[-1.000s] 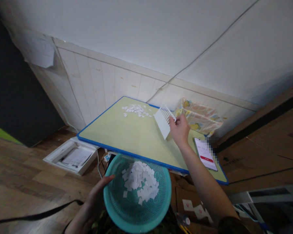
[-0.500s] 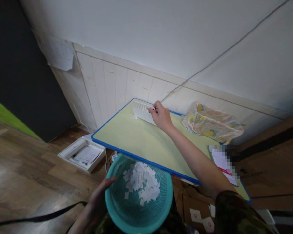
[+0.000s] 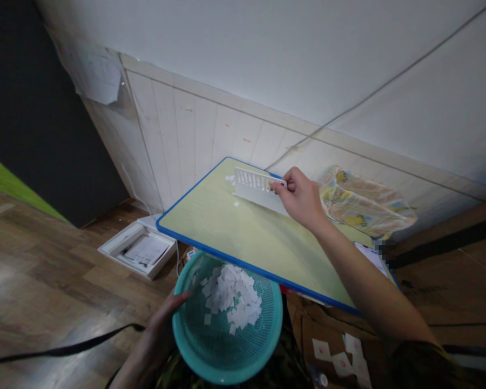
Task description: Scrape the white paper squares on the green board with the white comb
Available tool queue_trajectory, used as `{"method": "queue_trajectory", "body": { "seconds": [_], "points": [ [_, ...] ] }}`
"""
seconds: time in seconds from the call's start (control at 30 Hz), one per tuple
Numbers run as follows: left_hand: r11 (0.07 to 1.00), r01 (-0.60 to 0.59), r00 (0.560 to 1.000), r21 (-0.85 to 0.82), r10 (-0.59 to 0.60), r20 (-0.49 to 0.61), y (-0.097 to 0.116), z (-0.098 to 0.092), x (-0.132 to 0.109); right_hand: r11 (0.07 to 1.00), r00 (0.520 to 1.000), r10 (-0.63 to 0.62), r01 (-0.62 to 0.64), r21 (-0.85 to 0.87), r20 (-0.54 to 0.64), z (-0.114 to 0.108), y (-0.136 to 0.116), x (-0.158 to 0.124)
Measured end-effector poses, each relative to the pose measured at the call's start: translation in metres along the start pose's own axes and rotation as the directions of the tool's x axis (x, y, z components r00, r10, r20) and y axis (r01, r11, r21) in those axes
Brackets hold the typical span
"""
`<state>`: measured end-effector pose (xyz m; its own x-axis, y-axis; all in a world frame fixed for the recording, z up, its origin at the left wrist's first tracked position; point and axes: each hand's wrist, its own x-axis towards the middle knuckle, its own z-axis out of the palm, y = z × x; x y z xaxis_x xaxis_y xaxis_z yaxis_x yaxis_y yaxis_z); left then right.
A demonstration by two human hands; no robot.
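Note:
My right hand (image 3: pixel 302 197) grips one end of a flat white slotted plastic panel (image 3: pixel 255 189), fingers closed. The panel stands on edge, tilted, over the yellow tabletop with blue edging (image 3: pixel 202 216). By its far end lie small white paper pieces (image 3: pixel 229 178), and a single paper square (image 3: pixel 236 203) lies nearer me. Below the table's front edge, my left hand (image 3: pixel 168 310) holds the rim of a turquoise plastic basket (image 3: pixel 227 375), thumb over the rim. Inside it is a pile of small white paper squares (image 3: pixel 233 294).
A cloth-covered basket with a fruit print (image 3: pixel 364 216) sits at the table's back right, near a white sheet (image 3: pixel 370 258). An open white box (image 3: pixel 146 254) is on the wooden floor at left. Printed cards (image 3: pixel 342 363) lie on cardboard below. A cable (image 3: pixel 348 111) crosses the wall.
My right hand has moved right with the white panel, showing paper pieces at its far end. My left hand keeps hold of the basket. The view has shifted slightly.

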<state>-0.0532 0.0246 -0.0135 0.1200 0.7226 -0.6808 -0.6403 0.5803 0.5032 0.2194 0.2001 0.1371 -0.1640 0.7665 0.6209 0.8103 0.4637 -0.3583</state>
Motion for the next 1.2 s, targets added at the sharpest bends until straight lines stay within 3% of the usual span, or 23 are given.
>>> {"method": "queue_trajectory", "body": {
  "seconds": [0.27,0.43,0.57,0.8,0.93,1.07,1.2],
  "points": [
    [0.999,-0.022,0.999,-0.031,0.023,0.023,0.003,0.001,-0.003,0.999,0.998,-0.038,0.039,-0.029,0.045,-0.01,-0.002,-0.016],
    [0.999,-0.037,0.999,-0.004,0.037,0.004,0.0,-0.001,0.0,1.0,1.0,0.012,-0.012,-0.02,0.014,-0.025,-0.001,-0.027],
    [0.999,-0.043,0.999,-0.013,0.043,-0.016,-0.001,-0.001,0.002,0.999,0.998,0.036,-0.036,0.006,0.06,-0.027,0.002,-0.032],
    [0.998,-0.059,0.998,0.019,0.059,-0.02,-0.001,-0.002,0.002,0.998,0.998,0.051,-0.05,-0.027,0.046,-0.038,0.003,-0.025],
    [0.998,-0.067,0.998,0.021,0.067,-0.004,-0.001,-0.002,0.001,0.999,0.999,0.041,-0.04,0.013,-0.032,-0.015,0.006,-0.005],
    [0.997,-0.069,0.998,0.022,0.069,0.003,-0.001,-0.001,0.001,1.0,0.999,0.004,-0.003,0.007,-0.033,0.019,0.012,0.012],
    [0.998,-0.068,0.998,-0.005,0.068,0.005,-0.001,0.0,-0.001,1.0,1.0,-0.008,0.008,-0.007,-0.002,0.03,0.014,0.014]
  ]
}}
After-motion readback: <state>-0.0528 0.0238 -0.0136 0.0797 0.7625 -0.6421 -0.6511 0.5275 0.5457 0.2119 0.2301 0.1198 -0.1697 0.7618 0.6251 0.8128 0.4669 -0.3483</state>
